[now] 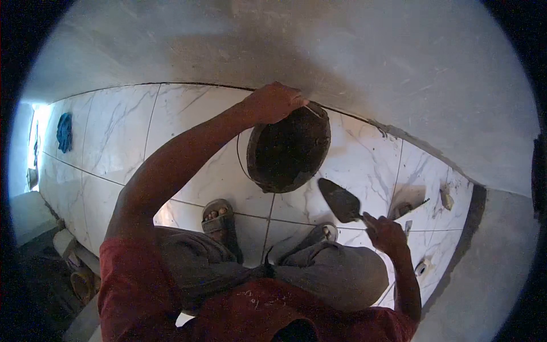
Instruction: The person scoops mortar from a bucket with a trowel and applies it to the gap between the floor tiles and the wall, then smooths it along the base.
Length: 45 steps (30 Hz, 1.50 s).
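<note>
My left hand (276,102) is closed on the far rim of a dark, dirty bucket (290,149) that stands at the foot of the wall. The bucket's inside is dark, so I cannot make out what it holds. Its thin wire handle (239,157) hangs out to the left. In my right hand (387,235) is a pointing trowel (340,200), gripped by its handle. The blade points up and left, toward the bucket but apart from it, and looks coated with grey stuff.
Marbled white tiles (194,122) cover the floor up to a grey plastered wall (387,51). A blue cloth (64,132) lies far left. On the right are a small tool (407,210), a crumpled lump (446,198) and a round ring-like piece (420,268). My sandalled feet (219,222) are below the bucket.
</note>
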{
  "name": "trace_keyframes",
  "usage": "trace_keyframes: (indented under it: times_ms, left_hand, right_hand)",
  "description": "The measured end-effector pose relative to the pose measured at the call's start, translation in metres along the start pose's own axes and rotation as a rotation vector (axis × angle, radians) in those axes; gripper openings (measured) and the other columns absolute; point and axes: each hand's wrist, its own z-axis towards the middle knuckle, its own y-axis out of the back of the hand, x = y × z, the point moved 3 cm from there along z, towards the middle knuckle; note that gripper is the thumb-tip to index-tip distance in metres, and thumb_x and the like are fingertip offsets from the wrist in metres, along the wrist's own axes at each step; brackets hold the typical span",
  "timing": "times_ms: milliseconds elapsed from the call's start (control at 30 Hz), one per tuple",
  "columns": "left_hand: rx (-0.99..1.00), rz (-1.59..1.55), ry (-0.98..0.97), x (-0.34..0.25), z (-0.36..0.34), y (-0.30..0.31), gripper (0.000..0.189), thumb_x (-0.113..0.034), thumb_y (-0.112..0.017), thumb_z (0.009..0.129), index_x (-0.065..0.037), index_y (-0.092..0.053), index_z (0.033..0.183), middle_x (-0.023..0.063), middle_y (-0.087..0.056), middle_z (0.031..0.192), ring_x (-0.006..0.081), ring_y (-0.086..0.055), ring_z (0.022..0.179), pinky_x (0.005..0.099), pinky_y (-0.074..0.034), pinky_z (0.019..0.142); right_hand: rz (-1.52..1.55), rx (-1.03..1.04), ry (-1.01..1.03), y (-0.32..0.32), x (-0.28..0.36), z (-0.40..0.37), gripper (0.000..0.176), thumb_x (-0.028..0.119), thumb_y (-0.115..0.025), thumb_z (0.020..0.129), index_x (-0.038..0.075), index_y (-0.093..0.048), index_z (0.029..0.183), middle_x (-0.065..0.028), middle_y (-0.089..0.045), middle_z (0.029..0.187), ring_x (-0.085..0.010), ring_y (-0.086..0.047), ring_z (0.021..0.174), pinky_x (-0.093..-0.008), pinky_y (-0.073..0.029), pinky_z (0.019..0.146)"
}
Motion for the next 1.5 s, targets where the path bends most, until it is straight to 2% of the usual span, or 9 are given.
trace_keyframes:
  times_ms: [200,400,500,900,1000,1100,1200,1267,1500]
  left_hand:
    - [0.003,0.076,0.06,-0.011,-0.002,-0.012,0.034,-0.031,-0.039,0.093,-0.004,-0.058,0.099,0.0175,-0.06,0.094,0.036,-0.061,0.084,0.0464,-0.049,0.077]
    - [0.063,-0.005,0.183,-0.049,0.007,-0.017,0.036,-0.031,-0.039,0.093,0.0,-0.058,0.097,0.0193,-0.061,0.089,0.0346,-0.061,0.085,0.0469,-0.049,0.076]
    - [0.164,0.018,0.166,-0.074,0.004,-0.006,0.034,-0.029,-0.042,0.092,0.001,-0.057,0.096,0.0195,-0.061,0.084,0.0339,-0.061,0.083,0.0465,-0.049,0.076]
    - [0.141,0.047,0.208,-0.062,0.024,-0.03,0.023,-0.017,-0.044,0.088,-0.007,-0.061,0.101,0.0175,-0.061,0.085,0.0328,-0.061,0.085,0.0449,-0.051,0.075]
    - [0.158,-0.006,0.27,-0.076,0.019,-0.02,0.024,-0.018,-0.044,0.088,-0.005,-0.061,0.099,0.0178,-0.061,0.087,0.0335,-0.061,0.086,0.0454,-0.051,0.075]
    - [0.157,0.008,0.213,-0.09,0.019,-0.03,0.025,-0.019,-0.044,0.088,-0.004,-0.061,0.098,0.0179,-0.061,0.087,0.0338,-0.061,0.086,0.0458,-0.051,0.075]
    - [0.17,0.022,0.133,-0.097,0.023,-0.045,0.025,-0.019,-0.044,0.088,-0.004,-0.061,0.099,0.0177,-0.061,0.087,0.0336,-0.061,0.086,0.0459,-0.051,0.074]
    - [0.172,0.017,0.122,-0.098,0.024,-0.051,0.024,-0.018,-0.045,0.087,-0.004,-0.061,0.099,0.0178,-0.061,0.088,0.0333,-0.061,0.086,0.0459,-0.051,0.074]
    - [0.079,0.047,0.137,-0.079,0.025,-0.029,0.021,-0.012,-0.047,0.082,-0.006,-0.062,0.096,0.0194,-0.061,0.083,0.033,-0.063,0.081,0.0461,-0.051,0.073]
  right_hand:
    - [0.316,-0.394,0.206,0.01,0.035,0.003,0.027,0.018,-0.057,0.08,-0.001,-0.053,0.099,-0.0235,-0.059,0.097,-0.0385,-0.058,0.087,-0.0445,-0.048,0.074]
    - [0.683,0.156,-0.098,-0.003,0.078,0.041,0.04,0.024,-0.058,0.081,0.001,-0.046,0.111,-0.0251,-0.059,0.095,-0.0403,-0.059,0.089,-0.0419,-0.047,0.076]
    - [0.584,0.232,0.279,0.001,0.078,0.057,0.04,0.02,-0.053,0.085,0.002,-0.043,0.12,-0.0226,-0.06,0.093,-0.0386,-0.06,0.086,-0.0441,-0.047,0.074]
    - [-0.099,-0.553,0.003,0.006,0.047,0.098,0.025,0.016,-0.052,0.08,0.006,-0.051,0.104,-0.0144,-0.053,0.079,-0.0305,-0.059,0.064,-0.0451,-0.049,0.053]
    - [0.121,-0.417,0.481,-0.026,0.062,0.1,0.027,0.018,-0.053,0.08,0.005,-0.047,0.102,-0.0182,-0.052,0.084,-0.0376,-0.058,0.072,-0.0467,-0.049,0.066]
    - [0.628,0.3,0.131,0.002,0.085,0.078,0.026,0.021,-0.052,0.085,0.002,-0.046,0.101,-0.0202,-0.056,0.094,-0.0373,-0.059,0.084,-0.0455,-0.049,0.073]
    - [0.548,0.282,0.248,0.001,0.073,0.104,0.025,0.023,-0.05,0.087,0.002,-0.047,0.101,-0.0207,-0.059,0.09,-0.0375,-0.061,0.078,-0.0456,-0.05,0.069]
    - [0.134,-0.141,0.465,-0.056,0.033,0.153,0.028,0.026,-0.05,0.086,0.001,-0.05,0.1,-0.0172,-0.061,0.079,-0.0307,-0.062,0.065,-0.0406,-0.05,0.055]
    - [0.181,-0.38,-0.06,-0.013,0.052,0.125,0.038,0.021,-0.05,0.086,0.009,-0.038,0.12,-0.0178,-0.053,0.087,-0.0375,-0.059,0.066,-0.049,-0.048,0.052]
